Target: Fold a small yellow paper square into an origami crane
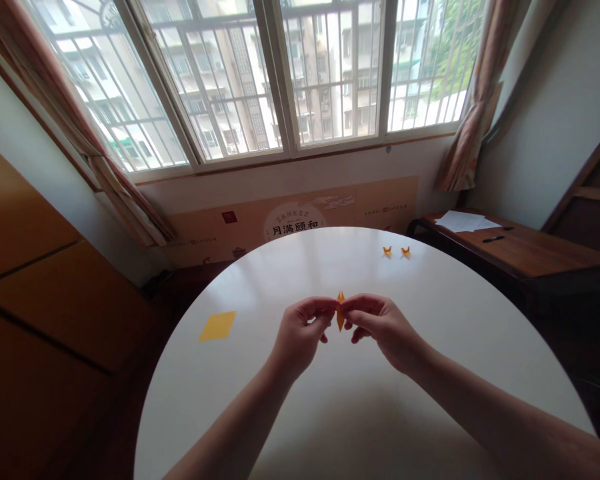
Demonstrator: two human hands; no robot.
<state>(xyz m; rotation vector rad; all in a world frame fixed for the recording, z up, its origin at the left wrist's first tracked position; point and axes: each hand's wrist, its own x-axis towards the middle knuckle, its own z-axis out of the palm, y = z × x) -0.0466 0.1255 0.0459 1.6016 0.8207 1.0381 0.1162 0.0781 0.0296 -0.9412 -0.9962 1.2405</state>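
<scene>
Between my two hands, above the middle of the white round table (290,440), a narrow folded piece of orange paper (341,320) stands upright, pointed at its lower end and split at the top. My left hand (303,330) pinches it from the left with thumb and forefinger. From the right, my right hand (380,323) grips its other edge the same way, fingertips close to those of the left. To the left lies a flat yellow square of paper (219,326). Two small orange folded paper birds (387,251) sit side by side near the table's far right edge.
Beyond the table's right side, a brown wooden side table (545,250) holds white papers (463,221) and a dark pen (493,239). A printed cardboard panel (380,203) leans under the barred window (330,80). Wooden cabinet doors (40,320) stand at the left.
</scene>
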